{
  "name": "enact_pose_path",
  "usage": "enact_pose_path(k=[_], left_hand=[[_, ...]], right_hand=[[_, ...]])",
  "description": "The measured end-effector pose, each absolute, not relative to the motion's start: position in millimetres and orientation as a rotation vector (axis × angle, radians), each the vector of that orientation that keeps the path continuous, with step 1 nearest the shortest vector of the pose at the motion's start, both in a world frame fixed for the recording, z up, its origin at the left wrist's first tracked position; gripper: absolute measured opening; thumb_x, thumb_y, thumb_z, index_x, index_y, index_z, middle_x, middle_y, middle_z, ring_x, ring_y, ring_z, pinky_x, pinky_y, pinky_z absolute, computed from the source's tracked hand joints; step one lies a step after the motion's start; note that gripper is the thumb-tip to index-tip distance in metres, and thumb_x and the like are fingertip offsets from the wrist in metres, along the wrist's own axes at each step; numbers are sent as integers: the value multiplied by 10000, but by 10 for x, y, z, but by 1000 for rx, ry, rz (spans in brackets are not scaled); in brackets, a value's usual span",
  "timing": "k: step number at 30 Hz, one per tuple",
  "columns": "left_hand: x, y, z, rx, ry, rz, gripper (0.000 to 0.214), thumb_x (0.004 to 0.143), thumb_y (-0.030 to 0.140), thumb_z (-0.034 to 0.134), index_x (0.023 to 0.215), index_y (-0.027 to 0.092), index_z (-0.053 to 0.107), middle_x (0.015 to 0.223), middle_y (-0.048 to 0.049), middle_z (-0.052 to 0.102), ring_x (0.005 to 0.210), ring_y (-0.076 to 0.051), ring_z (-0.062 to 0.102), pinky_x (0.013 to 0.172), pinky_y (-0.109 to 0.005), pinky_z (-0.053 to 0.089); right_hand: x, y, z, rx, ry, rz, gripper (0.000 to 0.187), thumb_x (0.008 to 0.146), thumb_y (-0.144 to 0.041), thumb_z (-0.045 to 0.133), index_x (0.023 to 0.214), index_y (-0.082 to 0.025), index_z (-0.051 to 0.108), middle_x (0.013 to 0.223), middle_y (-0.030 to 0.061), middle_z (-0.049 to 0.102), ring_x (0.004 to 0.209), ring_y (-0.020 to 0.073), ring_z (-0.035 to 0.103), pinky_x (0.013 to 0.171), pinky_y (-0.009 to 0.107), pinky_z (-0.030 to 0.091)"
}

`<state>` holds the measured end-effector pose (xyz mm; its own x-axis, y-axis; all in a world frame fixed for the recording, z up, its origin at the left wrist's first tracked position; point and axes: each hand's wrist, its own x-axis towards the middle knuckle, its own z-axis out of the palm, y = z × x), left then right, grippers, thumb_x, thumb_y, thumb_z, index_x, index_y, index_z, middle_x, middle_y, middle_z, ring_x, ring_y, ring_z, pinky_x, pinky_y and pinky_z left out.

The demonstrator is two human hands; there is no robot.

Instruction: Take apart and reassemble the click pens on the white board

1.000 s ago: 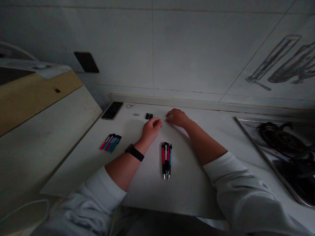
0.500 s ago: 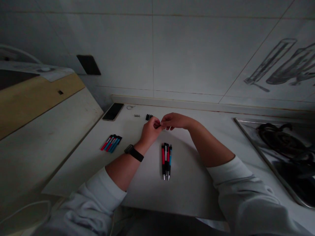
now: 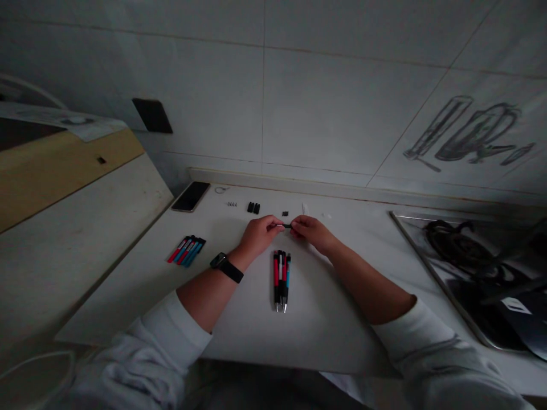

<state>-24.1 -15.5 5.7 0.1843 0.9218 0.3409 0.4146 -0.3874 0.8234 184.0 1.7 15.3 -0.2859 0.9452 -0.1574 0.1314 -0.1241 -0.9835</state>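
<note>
One thin dark part [image 3: 288,226] spans the gap between the left hand [image 3: 259,234] and the right hand [image 3: 314,232], over the white counter [image 3: 333,336]. Fingertips pinch its opposite ends narrowly. Several pens [image 3: 284,279] lie nearby, apart from both hands.

Right of the right hand [image 3: 310,230], open counter [image 3: 376,245] runs to the hob [image 3: 431,259]; pens [image 3: 281,276] block its near side.

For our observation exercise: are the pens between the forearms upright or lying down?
Lying down: the pens rest along the white counter, metal tips toward its near edge.
</note>
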Motion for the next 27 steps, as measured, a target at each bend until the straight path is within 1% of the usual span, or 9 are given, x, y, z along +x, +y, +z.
enact_pose_path(k=[5, 8, 11, 14, 18, 22, 23, 25, 27], left_hand=[[-240, -209, 112, 2018, 1245, 983, 229, 948, 359, 573, 845, 206, 709, 807, -4, 743, 753, -151, 660, 725, -263, 449], [-234, -204, 109, 2117, 1280, 901, 329, 991, 392, 476, 794, 195, 650, 749, -7, 689, 689, -148, 594, 666, -268, 394], [-219, -173, 73, 2142, 1312, 857, 388, 1009, 423, 407, 747, 192, 576, 697, 1, 610, 650, -146, 516, 631, -273, 349], [-197, -141, 44, 2032, 1324, 874, 416, 1007, 464, 381, 720, 196, 516, 668, 10, 552, 650, -148, 492, 628, -273, 349], [-173, -139, 44, 1895, 1355, 933, 439, 1004, 507, 356, 715, 201, 484, 656, 12, 518, 656, -152, 485, 633, -272, 362], [-181, -156, 44, 1908, 1346, 970, 440, 1000, 516, 371, 708, 203, 472, 647, 18, 487, 649, -147, 459, 625, -270, 349], [-187, -157, 40, 1908, 1345, 978, 442, 1000, 520, 374, 707, 203, 468, 645, 21, 479, 646, -145, 453, 622, -269, 345], [-199, -153, 33, 1903, 1354, 989, 449, 1003, 527, 371, 707, 202, 466, 644, 24, 471, 646, -141, 447, 620, -268, 339], [-206, -149, 32, 1903, 1363, 994, 456, 1005, 532, 370, 712, 199, 476, 646, 26, 476, 652, -138, 454, 628, -266, 342]], right_hand=[[1823, -183, 41, -1205, -1384, 1447, 388, 763, -567, 716, 834, -202, 605, 705, 0, 640, 608, 124, 537, 619, 271, 455], [1800, -188, 6, -1188, -1387, 1420, 416, 759, -606, 687, 791, -209, 567, 656, -16, 597, 557, 116, 489, 569, 266, 412], [1768, -151, -47, -1229, -1437, 1320, 399, 794, -605, 635, 776, -217, 543, 633, -16, 579, 540, 122, 470, 544, 269, 383], [1739, -122, -76, -1225, -1521, 1147, 337, 821, -548, 619, 816, -217, 555, 664, -9, 594, 584, 137, 510, 582, 275, 406], [1714, -140, -31, -1177, -1631, 982, 288, 885, -505, 566, 949, -225, 582, 748, -1, 634, 682, 154, 578, 671, 286, 456], [1719, -169, 8, -1282, -1696, 1021, 391, 964, -557, 427, 869, -218, 596, 682, 7, 618, 626, 158, 558, 624, 289, 442], [1724, -171, 8, -1280, -1722, 1022, 382, 961, -551, 439, 873, -216, 599, 688, 7, 617, 625, 156, 556, 621, 288, 440], [1733, -173, 4, -1242, -1742, 1012, 312, 913, -519, 545, 990, -221, 598, 754, -1, 633, 647, 152, 567, 626, 281, 442], [1737, -173, 6, -1228, -1736, 1017, 350, 874, -500, 612, 1094, -230, 574, 815, -5, 650, 675, 153, 580, 644, 280, 448]])
